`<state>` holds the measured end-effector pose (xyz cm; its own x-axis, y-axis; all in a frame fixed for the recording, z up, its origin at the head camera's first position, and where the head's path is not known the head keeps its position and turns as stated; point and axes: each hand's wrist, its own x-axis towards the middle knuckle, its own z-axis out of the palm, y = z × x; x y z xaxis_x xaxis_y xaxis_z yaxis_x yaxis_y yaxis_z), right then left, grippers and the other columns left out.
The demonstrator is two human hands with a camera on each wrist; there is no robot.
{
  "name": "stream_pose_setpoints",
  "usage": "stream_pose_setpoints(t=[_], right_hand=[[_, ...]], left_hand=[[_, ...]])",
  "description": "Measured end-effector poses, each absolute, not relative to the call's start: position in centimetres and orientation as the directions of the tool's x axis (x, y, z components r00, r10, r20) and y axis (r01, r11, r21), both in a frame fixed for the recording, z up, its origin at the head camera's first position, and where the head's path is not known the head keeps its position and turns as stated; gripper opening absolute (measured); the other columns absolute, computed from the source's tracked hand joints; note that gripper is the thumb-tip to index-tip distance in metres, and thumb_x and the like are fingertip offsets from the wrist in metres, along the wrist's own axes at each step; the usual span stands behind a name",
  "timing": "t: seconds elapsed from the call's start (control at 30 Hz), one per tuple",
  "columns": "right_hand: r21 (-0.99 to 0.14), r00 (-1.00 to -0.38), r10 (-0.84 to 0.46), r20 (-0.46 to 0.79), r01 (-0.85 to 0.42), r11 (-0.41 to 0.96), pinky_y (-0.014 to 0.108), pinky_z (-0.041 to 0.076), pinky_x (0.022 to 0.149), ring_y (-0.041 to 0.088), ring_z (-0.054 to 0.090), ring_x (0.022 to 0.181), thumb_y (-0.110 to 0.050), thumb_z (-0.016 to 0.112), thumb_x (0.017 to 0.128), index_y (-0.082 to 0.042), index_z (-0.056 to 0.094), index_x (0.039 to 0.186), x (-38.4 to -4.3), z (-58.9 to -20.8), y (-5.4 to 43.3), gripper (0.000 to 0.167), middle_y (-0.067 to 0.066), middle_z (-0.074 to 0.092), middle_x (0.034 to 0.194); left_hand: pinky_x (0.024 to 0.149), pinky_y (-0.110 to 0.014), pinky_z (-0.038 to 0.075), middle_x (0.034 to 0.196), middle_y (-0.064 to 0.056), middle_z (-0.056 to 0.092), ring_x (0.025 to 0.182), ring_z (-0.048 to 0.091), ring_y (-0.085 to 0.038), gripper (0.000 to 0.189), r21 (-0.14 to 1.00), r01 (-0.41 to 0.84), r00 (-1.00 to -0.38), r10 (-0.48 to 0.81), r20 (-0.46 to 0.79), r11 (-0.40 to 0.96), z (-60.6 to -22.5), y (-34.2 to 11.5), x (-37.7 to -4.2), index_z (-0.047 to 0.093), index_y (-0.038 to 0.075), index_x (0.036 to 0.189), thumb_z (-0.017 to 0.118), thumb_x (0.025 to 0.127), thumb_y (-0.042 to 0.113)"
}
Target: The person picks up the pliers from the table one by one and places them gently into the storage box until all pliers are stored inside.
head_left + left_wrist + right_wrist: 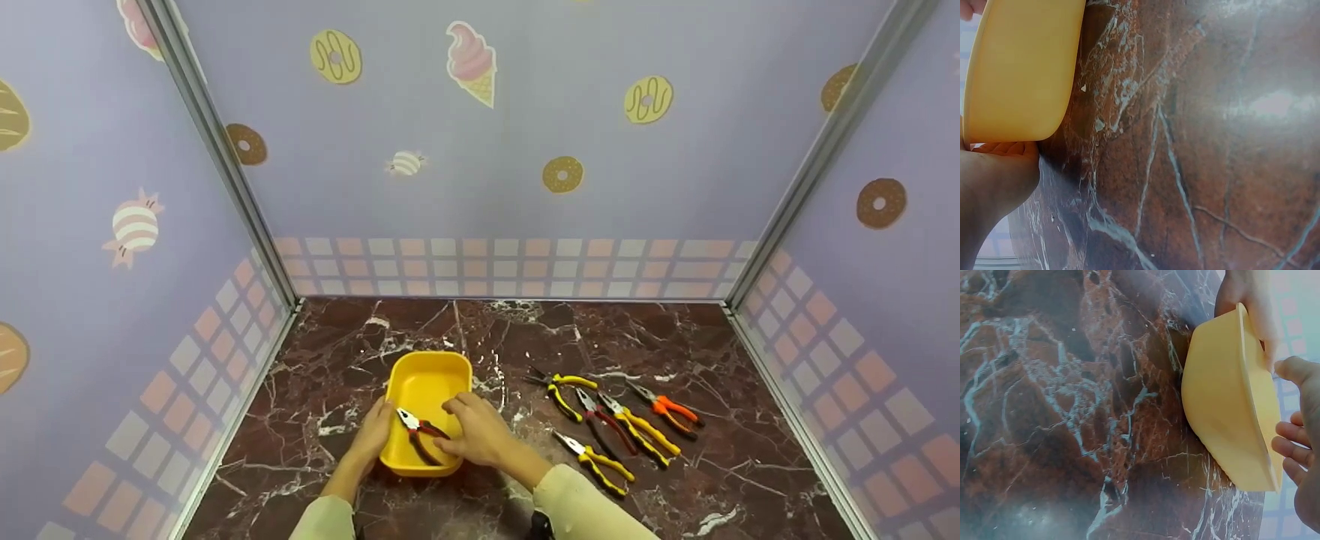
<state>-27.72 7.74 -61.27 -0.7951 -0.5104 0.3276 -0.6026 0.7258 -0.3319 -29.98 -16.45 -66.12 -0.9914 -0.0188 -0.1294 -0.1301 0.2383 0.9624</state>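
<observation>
A yellow plastic box (428, 375) stands on the dark marbled tabletop, in front of me. Inside it lies a pair of pliers (411, 422) with red and black handles, its head leaning toward the left wall. My left hand (373, 433) holds the box by its left side, thumb by the rim and fingers along the outer wall. Over the right part of the box hovers my right hand (480, 431), fingers loosely bent and close above the handles. The right wrist view shows nothing between that hand's thumb and fingers (1293, 434).
Several pliers lie to the right: yellow-black long-nose pliers (592, 461), open yellow-handled pliers (559, 390), red-black pliers (600, 416), yellow pliers (637, 427) and orange-black pliers (667, 407). Patterned panels (480, 187) enclose the tabletop at the back and sides.
</observation>
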Motion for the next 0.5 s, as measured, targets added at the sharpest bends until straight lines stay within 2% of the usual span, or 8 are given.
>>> stream_pose_setpoints(t=[0.37, 0.5], right_hand=[[-0.335, -0.777, -0.513, 0.365, -0.624, 0.706, 0.037, 0.056, 0.090, 0.021, 0.063, 0.103, -0.044, 0.085, 0.087, -0.007, 0.071, 0.124, -27.6, -61.5, 10.3, 0.054, 0.004, 0.067, 0.117], [-0.312, -0.764, -0.512, 0.393, -0.634, 0.707, 0.039, 0.056, 0.094, 0.023, 0.064, 0.106, -0.043, 0.086, 0.087, -0.007, 0.071, 0.125, -27.6, -61.6, 11.5, 0.054, 0.007, 0.067, 0.118]], left_hand=[[0.124, -0.059, 0.026, 0.159, -0.035, 0.038, 0.146, 0.039, -0.048, 0.056, 0.960, -0.134, -0.991, -0.022, -0.133, 0.244, -66.2, -16.6, -30.0, 0.028, -0.011, 0.161, 0.029, 0.118, 0.025], [0.126, -0.059, 0.022, 0.161, -0.035, 0.035, 0.149, 0.034, -0.049, 0.057, 0.958, -0.139, -0.990, -0.016, -0.139, 0.250, -66.2, -16.6, -30.0, 0.027, -0.011, 0.161, 0.029, 0.118, 0.025]])
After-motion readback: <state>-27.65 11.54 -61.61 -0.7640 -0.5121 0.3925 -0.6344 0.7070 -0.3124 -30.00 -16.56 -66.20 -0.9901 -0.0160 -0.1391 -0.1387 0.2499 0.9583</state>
